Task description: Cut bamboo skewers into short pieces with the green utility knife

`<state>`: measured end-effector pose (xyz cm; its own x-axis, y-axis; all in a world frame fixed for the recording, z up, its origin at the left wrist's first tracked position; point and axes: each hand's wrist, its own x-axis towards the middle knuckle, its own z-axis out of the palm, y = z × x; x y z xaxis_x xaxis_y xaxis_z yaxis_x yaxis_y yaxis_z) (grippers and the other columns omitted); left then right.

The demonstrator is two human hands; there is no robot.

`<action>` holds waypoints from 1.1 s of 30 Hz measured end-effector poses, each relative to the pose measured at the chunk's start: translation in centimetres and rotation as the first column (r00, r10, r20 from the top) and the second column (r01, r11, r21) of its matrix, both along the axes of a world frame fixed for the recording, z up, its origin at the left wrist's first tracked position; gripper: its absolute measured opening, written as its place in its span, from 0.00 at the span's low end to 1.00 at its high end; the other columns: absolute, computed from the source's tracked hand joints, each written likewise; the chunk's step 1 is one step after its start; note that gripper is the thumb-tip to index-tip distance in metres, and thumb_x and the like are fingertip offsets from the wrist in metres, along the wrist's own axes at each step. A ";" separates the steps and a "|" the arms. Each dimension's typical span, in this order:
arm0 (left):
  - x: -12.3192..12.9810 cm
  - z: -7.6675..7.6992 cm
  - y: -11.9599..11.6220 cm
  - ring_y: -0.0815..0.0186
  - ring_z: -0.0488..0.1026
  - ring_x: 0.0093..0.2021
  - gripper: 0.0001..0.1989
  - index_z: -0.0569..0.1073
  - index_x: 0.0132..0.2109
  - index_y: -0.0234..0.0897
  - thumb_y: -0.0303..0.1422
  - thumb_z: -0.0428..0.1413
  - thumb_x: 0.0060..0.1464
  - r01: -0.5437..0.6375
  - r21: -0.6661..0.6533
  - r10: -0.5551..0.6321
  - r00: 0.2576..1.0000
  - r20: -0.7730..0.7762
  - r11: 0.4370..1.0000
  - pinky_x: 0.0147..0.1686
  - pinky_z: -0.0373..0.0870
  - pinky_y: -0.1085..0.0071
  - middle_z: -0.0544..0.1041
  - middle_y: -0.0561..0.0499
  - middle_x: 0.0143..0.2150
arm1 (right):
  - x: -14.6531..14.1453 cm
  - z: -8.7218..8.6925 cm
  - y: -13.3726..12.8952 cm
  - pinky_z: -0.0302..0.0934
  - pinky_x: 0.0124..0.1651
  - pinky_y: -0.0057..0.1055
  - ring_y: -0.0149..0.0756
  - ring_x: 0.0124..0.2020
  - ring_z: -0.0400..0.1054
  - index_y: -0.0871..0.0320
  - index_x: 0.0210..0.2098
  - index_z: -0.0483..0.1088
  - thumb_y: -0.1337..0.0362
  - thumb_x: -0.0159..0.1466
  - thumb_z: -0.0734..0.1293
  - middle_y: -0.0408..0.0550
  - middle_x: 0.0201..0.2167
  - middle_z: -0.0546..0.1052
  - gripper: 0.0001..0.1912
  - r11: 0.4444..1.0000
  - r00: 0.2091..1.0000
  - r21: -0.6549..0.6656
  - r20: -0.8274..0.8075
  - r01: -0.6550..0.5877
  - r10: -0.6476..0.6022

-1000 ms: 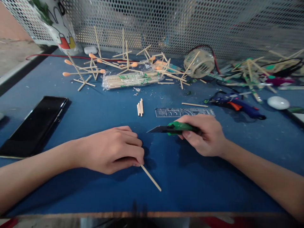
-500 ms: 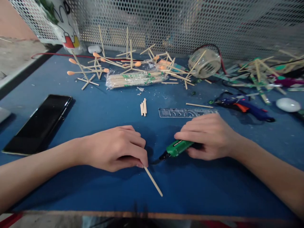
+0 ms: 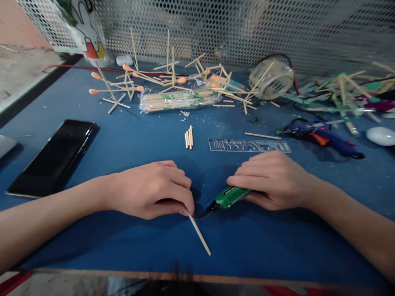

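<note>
My left hand (image 3: 157,189) is closed, pinching a thin wooden stick (image 3: 200,235) whose free end slants toward the table's front edge. The other end of the stick is hidden under my fingers. In my right hand (image 3: 273,181) is a green craft knife (image 3: 230,197), gripped by its handle. Its dark blade points left, with the tip close beside the stick at my left fingertips; whether they touch I cannot tell. Several short cut sticks (image 3: 189,137) lie in a row beyond my hands. A clear ruler (image 3: 249,145) rests just past my right hand, with a single stick (image 3: 263,136) behind it.
At the left lies a black phone (image 3: 52,158). A plastic-wrapped bundle of sticks (image 3: 179,101) and stick frames with orange tips stand at the back. A clear round container (image 3: 271,80) is behind; a blue glue gun (image 3: 327,137) lies at the right near a white oval object (image 3: 380,136).
The knife's blade tip has come nearer to the stick, and my right hand has turned slightly. My left hand keeps its pinch. The whole view has shifted a little.
</note>
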<state>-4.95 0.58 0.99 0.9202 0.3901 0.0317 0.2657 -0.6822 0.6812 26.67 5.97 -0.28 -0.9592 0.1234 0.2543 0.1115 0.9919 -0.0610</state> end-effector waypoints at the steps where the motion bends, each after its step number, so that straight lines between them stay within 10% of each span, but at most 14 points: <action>1: 0.0 0.0 0.0 0.65 0.76 0.40 0.09 0.78 0.47 0.41 0.31 0.52 0.70 0.000 -0.002 0.000 1.000 0.002 1.000 0.48 0.63 0.66 0.81 0.50 0.41 | 0.0 0.0 0.0 0.50 0.29 0.34 0.31 0.26 0.68 0.56 0.47 0.67 0.57 0.74 0.59 0.44 0.31 0.78 0.10 1.000 1.000 0.000 0.000 0.001 -0.001; 33: -0.1 0.0 0.0 0.66 0.73 0.40 0.09 0.76 0.45 0.42 0.29 0.51 0.70 0.019 0.035 -0.018 1.000 -0.022 0.999 0.46 0.60 0.66 0.78 0.53 0.39 | -0.3 0.6 -0.4 0.49 0.28 0.34 0.31 0.26 0.66 0.56 0.46 0.66 0.59 0.74 0.59 0.42 0.30 0.77 0.09 1.000 0.997 0.008 0.072 0.023 -0.024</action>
